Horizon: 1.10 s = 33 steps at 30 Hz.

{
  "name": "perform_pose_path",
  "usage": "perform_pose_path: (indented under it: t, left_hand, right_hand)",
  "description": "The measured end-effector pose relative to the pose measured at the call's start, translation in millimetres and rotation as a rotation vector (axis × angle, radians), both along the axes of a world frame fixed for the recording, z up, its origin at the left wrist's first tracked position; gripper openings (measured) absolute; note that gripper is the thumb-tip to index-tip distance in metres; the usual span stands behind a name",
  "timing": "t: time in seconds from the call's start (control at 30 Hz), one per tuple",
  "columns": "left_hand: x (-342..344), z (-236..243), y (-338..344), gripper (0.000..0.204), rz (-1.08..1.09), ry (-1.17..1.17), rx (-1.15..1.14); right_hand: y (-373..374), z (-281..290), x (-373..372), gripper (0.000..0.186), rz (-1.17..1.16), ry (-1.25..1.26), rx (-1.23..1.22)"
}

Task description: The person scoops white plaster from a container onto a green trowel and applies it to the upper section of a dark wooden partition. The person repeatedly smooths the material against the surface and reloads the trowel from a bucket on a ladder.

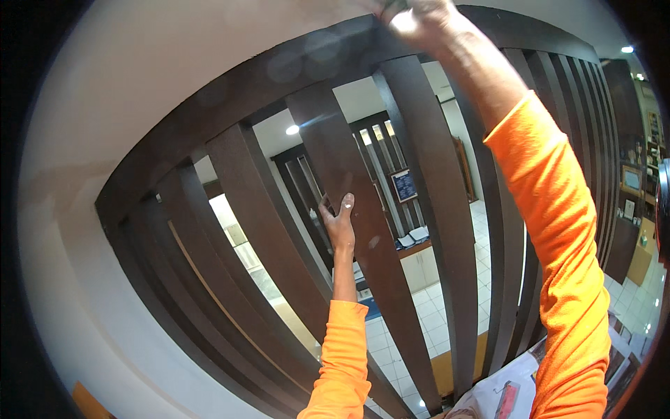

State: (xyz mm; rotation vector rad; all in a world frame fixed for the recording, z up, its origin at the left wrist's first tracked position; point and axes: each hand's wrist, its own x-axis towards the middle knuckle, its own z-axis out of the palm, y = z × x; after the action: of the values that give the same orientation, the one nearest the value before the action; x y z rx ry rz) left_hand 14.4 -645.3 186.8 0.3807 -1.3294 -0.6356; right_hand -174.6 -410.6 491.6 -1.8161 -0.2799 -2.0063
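Observation:
My left hand (338,222) grips the edge of a dark brown upright slat (380,269), its thumb against the face and its fingers round the side. Overhead, my right hand (424,26) is raised to the top rail (230,87) of the slatted partition, close to the pale ceiling (188,35). That hand is smeared and partly cut off by the upper edge. Its fingers look closed round something small and dark that I cannot make out. Both arms wear orange sleeves.
Through the gaps show a framed board (403,186), a white cabinet (419,271) and a tiled floor (436,325). Low at the right, a red tool (507,399) lies on a pale covered surface. Shelves with frames (631,178) stand at the far right.

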Motion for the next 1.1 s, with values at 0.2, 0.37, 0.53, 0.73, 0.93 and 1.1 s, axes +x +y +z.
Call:
perform_pose_path:
  t: [0.2, 0.37, 0.53, 0.73, 0.93, 1.1]
  left_hand:
    - [-5, 1, -1, 0.089, -0.036, 0.003, -0.059]
    - [-13, -3, -3, 0.096, 0.002, -0.013, -0.03]
    - [-6, -4, -1, 0.093, -0.048, -0.016, -0.059]
    - [-1, 0, 4, 0.085, -0.055, -0.006, -0.037]
    - [4, -4, 3, 0.086, -0.004, -0.008, -0.011]
    - [5, -6, 4, 0.094, -0.038, -0.037, -0.008]
  right_hand:
    - [-92, 9, 11, 0.016, 0.01, -0.064, 0.151]
    - [-118, 44, 11, 0.01, 0.148, -0.132, 0.118]
    - [-91, 67, 27, 0.009, 0.092, -0.117, 0.136]
    - [-22, 44, 24, 0.003, 0.03, -0.072, 0.015]
    - [-70, 20, 25, 0.009, 0.152, -0.122, 0.071]
    - [-109, 9, 39, 0.032, -0.108, -0.116, 0.025]
